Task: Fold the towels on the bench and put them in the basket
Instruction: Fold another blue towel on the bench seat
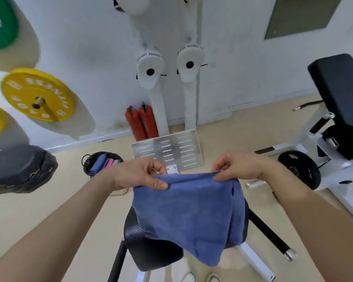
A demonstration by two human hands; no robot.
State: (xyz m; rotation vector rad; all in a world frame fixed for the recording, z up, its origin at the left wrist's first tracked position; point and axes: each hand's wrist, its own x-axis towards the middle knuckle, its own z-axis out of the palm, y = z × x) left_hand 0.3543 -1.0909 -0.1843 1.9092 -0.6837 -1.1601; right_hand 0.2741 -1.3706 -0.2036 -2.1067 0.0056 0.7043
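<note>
The blue towel (190, 212) is held up in the air above the black padded table (151, 251). Its lower part hangs down over the table top (whether the cloth touches the padding, I cannot tell). The left hand (139, 176) has the upper left corner of the towel. Its grip is closed, with the thumb pressing the cloth against the curled fingers. The right hand (238, 167) takes the upper right corner in the same way, its grip closed on the edge between thumb and fingers. The upper edge runs almost straight between the two hands, and a second layer of cloth shows at the right side. The basket (86, 159) stands on the floor beyond the table and to its left, well apart from it. Folded towels (103, 162), blue and pink, lie inside it. Straight beyond the table a metal plate (167, 149) lies on the floor, and two red cylinders (143, 123) stand farther beyond the table, at the wall.
</note>
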